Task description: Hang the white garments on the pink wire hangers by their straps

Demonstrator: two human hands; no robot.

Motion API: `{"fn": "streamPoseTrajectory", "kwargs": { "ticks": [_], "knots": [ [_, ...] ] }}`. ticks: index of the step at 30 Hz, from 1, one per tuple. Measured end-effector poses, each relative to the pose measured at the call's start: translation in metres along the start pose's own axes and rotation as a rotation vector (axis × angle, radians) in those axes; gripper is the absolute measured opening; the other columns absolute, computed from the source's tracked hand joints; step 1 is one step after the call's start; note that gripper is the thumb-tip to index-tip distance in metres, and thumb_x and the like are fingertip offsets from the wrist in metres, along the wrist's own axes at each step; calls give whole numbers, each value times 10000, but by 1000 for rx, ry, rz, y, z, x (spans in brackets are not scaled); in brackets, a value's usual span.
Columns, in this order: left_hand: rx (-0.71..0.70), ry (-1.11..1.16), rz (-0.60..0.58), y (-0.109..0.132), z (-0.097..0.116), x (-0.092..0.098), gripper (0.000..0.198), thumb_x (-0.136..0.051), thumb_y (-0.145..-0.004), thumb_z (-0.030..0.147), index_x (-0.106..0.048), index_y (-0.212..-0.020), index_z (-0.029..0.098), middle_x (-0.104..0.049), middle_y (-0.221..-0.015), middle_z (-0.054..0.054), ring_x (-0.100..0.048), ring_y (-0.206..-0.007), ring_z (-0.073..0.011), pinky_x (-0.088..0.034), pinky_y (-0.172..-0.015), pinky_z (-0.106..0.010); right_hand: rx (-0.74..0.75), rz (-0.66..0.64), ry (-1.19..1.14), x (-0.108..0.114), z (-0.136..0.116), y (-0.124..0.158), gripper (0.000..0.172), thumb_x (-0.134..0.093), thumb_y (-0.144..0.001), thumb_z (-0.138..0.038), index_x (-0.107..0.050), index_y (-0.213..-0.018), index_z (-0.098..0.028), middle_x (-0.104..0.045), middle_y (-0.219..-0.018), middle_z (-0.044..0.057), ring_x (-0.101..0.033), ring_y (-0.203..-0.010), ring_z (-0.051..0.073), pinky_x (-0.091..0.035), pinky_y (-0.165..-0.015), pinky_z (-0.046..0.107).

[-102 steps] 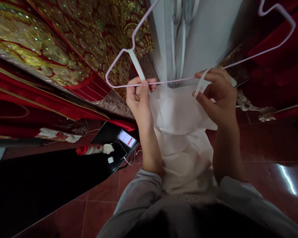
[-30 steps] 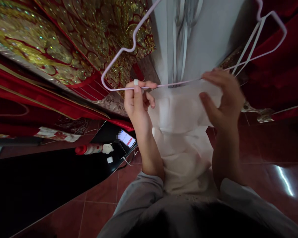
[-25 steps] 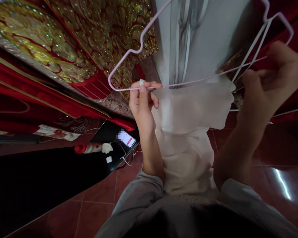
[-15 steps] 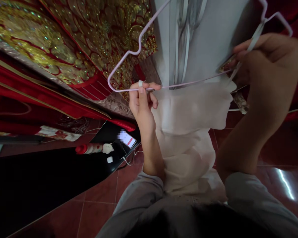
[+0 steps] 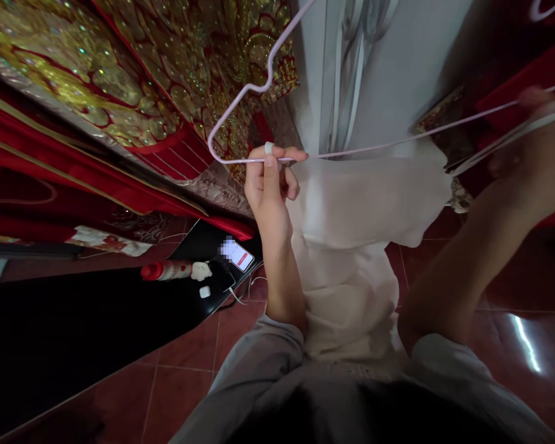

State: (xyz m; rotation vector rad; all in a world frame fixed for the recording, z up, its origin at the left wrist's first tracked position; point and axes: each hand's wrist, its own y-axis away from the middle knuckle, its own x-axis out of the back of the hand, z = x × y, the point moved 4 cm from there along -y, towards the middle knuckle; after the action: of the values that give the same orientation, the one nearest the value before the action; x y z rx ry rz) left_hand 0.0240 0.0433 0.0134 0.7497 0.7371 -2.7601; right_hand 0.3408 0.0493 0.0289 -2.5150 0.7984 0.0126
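My left hand [image 5: 271, 176] is closed around the bottom bar of a thin pink clothes hanger [image 5: 235, 110], thumb against the fingers. A white band [image 5: 269, 148] circles one of its fingers. At the right edge, my right hand [image 5: 543, 148] is blurred and partly out of frame. A white strap [image 5: 494, 145] runs taut from the upper right corner of a pale cream garment [image 5: 365, 197] to that hand, whose fingers appear closed on it. Below the hanger bar, the layered garment hangs in front of my body. The hanger's top is cut off by the frame.
Red and gold sequined clothes [image 5: 231, 55] hang on the left. On a black table [image 5: 74, 333] lie a lit phone [image 5: 240, 256], a red-capped bottle [image 5: 166, 271], a white case [image 5: 205, 291] and a cable. White straps [image 5: 351, 80] hang ahead, over red floor tiles [image 5: 185, 348].
My right hand has moved right, toward the frame edge, drawing the strap out long. The hanger's right end has shifted right too. My left hand keeps its hold, nearly in place.
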Motion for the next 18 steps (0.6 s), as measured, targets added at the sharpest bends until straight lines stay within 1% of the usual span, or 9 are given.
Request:
{"fn": "streamPoseTrajectory", "kwargs": {
  "ticks": [1, 2, 4, 6, 9, 13, 14, 16, 18],
  "knots": [
    [8, -4, 8, 1, 0, -1, 144, -524, -1055, 276, -584, -943, 209, -728, -873, -45, -300, -424, -89, -206, -438, -287, 162, 30, -28, -12, -8, 13, 269, -655, -824, -214, -781, -1024, -343, -755, -987, -51, -669, -788, 76, -493, -691, 228],
    [16, -9, 12, 1, -1, -2, 145, -531, -1052, 285, -587, -938, 213, -729, -878, -43, -301, -425, -92, -211, -438, -289, 207, -73, -34, -28, -12, 23, 311, -695, -765, -189, -793, -1017, -343, -764, -960, -40, -699, -852, 110, -525, -750, 263],
    [18, -16, 15, 3, 0, -4, 145, -543, -1047, 284, -596, -930, 216, -737, -900, -44, -305, -428, -94, -220, -441, -292, 199, -278, 71, -57, -13, 39, 300, -747, -750, -204, -802, -1023, -316, -748, -979, 11, -684, -900, 136, -527, -745, 282],
    [19, -25, 37, 4, 0, -2, 89, -575, -1033, 257, -615, -965, 215, -751, -961, -49, -320, -442, -87, -234, -448, -286, 180, -398, 156, -73, -11, 49, 251, -777, -762, -248, -805, -1006, -300, -699, -990, 46, -626, -868, 128, -456, -619, 250],
    [-53, -73, 128, 2, 2, 17, 110, -632, -998, 204, -643, -1105, 227, -745, -1126, -48, -383, -491, -72, -286, -462, -263, 182, -399, 142, -76, -10, 56, 194, -778, -798, -329, -799, -988, -294, -628, -976, 60, -565, -842, 120, -322, -523, 230],
    [-315, -312, 343, -9, 16, 62, 175, -592, -989, 134, -680, -1119, 210, -721, -1157, -31, -502, -583, -77, -353, -496, -257, 198, -380, 134, -75, -11, 59, 223, -749, -851, -427, -765, -971, -240, -603, -986, 61, -564, -879, 124, -377, -571, 234],
    [-389, -381, 400, -13, 21, 72, 145, -600, -986, 155, -692, -1081, 214, -724, -1113, -24, -579, -671, -107, -401, -534, -260, 207, -375, 143, -76, -11, 60, 240, -738, -863, -447, -753, -961, -229, -600, -985, 58, -559, -869, 119, -389, -579, 236],
    [-479, -450, 404, -21, 31, 81, 101, -680, -965, 278, -701, -1063, 265, -720, -1128, -3, -676, -991, -203, -531, -714, -315, 209, -377, 167, -77, -11, 60, 264, -719, -877, -480, -732, -954, -229, -600, -992, 55, -535, -813, 104, -385, -568, 239],
    [-480, -461, 283, -32, 41, 76, 239, -794, -891, 406, -710, -1096, 316, -705, -1193, 12, -613, -1262, -271, -553, -929, -389, 194, -390, 195, -78, -8, 61, 267, -703, -885, -504, -718, -971, -252, -602, -1022, 56, -511, -767, 100, -366, -539, 248]
  ]
}}
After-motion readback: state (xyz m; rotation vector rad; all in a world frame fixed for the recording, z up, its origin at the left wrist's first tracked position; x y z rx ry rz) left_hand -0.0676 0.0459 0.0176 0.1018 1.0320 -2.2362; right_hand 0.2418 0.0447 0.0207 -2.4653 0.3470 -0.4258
